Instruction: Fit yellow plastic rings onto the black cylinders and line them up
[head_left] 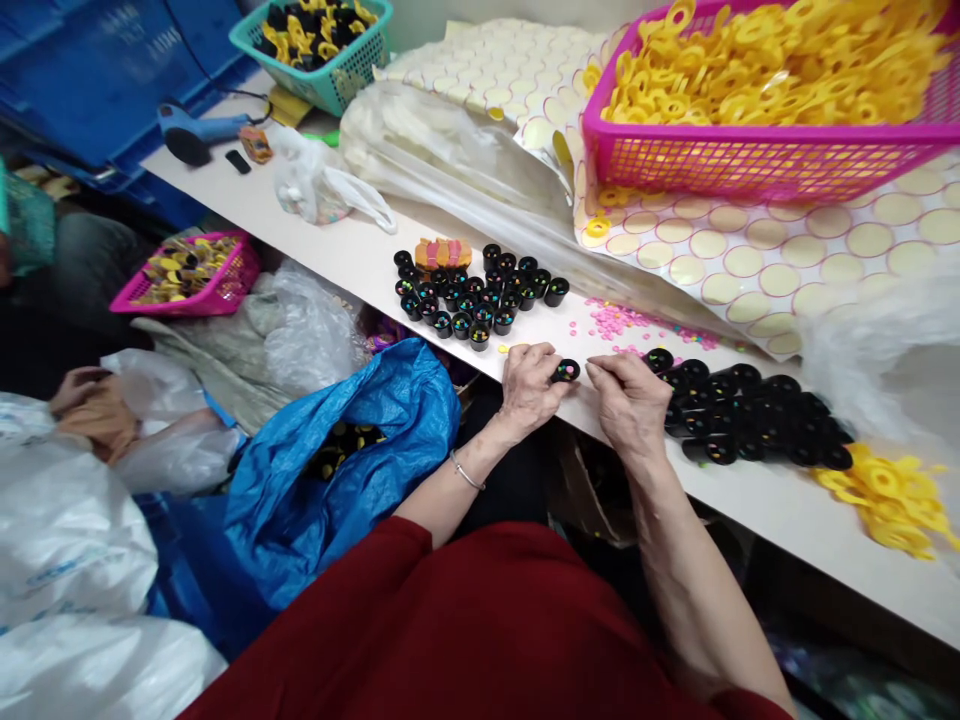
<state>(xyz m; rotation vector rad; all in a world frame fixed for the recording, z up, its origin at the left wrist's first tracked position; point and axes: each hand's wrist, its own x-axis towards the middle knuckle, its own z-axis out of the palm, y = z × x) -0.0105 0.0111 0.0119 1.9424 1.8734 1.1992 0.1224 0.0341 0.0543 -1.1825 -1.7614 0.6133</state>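
The left grip (529, 385) clasps a black cup (566, 372) with coloured bits inside, the right grip (628, 398) pinched beside it, any load unclear; similar bit-holding cups (478, 338) stand leftward, more cups (721, 450) rightward, loose pink bits (616, 320) beyond.

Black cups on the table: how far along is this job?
The left cluster of cups holds coloured bits, so looks filled. The left hand holds one cup with pink inside. Probably remaining: the right cluster, mostly too dark to judge, and loose pink pieces.
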